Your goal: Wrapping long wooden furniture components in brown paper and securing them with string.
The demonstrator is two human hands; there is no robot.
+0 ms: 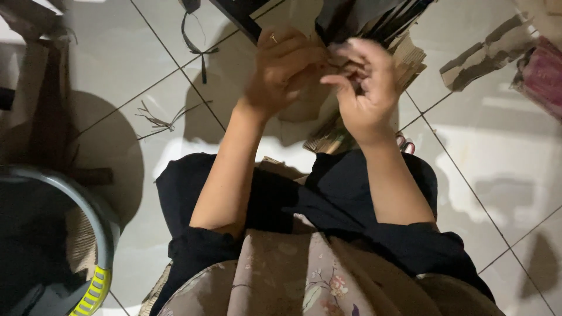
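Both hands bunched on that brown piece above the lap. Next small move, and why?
Probably draw the right hand slightly away from the left hand to free the brown cardboard-like piece. Both hands crowd it, fingers curled and blurred, hiding the grip.

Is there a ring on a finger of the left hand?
Yes: a small ring shows on a finger of the left hand, raised beside the right hand.
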